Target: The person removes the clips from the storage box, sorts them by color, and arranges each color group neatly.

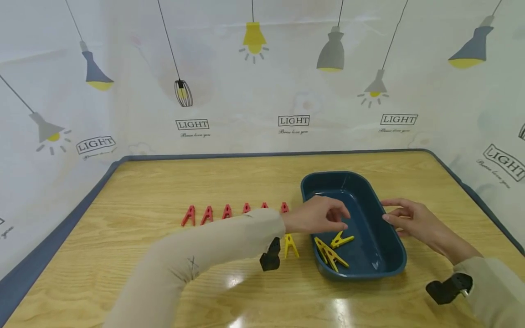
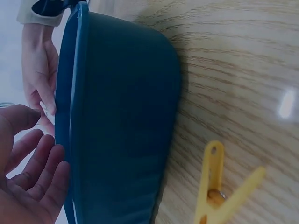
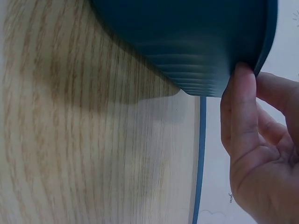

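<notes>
Over the left part of a dark blue plastic basin [image 1: 365,246], my left hand [image 1: 317,214] hovers with fingers loosely bent. Nothing lies between its fingers in the left wrist view. My right hand [image 1: 414,223] holds the basin's right rim, and the right wrist view shows its fingertips at the outer wall and edge. Several yellow clothespins [image 1: 342,240] lie inside the basin, near its front left corner. Another yellow clothespin [image 1: 290,246] stays on the table just left of the basin, also seen close up in the left wrist view.
A row of several red clothespins [image 1: 188,216] runs left of the basin, partly hidden by my left sleeve [image 1: 229,234]. The wooden table [image 1: 102,259] has a blue edge. Behind it and at both sides are pale panels [image 1: 229,91] printed with lamps.
</notes>
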Demonstrator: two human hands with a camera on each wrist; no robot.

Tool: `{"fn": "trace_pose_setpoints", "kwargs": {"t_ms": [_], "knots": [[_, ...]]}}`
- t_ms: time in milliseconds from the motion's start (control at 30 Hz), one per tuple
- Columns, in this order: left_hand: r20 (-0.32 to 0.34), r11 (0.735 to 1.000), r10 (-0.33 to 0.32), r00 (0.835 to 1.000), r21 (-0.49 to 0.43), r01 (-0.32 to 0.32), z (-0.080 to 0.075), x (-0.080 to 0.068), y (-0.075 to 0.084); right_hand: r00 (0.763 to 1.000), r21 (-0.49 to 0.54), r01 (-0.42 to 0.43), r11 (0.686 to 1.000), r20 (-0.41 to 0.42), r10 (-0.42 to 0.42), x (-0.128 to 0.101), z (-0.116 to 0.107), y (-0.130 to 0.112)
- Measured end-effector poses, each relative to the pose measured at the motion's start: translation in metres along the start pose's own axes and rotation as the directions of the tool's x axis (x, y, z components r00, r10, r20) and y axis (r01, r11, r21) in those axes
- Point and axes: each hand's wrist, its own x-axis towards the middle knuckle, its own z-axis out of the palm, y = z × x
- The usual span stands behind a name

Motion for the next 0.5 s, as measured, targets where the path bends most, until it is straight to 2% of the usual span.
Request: {"fn": "trace_pose_setpoints", "kwargs": {"t_ms": [333,500], "knots": [[0.097,0.998,-0.02,0.995,0.062,0.014,0.014,0.024,-0.003,1.0,0.02,0.011,1.0,0.009,-0.011,0.0,0.0,0.0],[0.197,0.994,-0.067,0.978,0.098,0.049,0.014,0.033,-0.002,1.0,0.011,0.015,1.0,0.005,-0.015,0.0,0.0,0.001]]}}
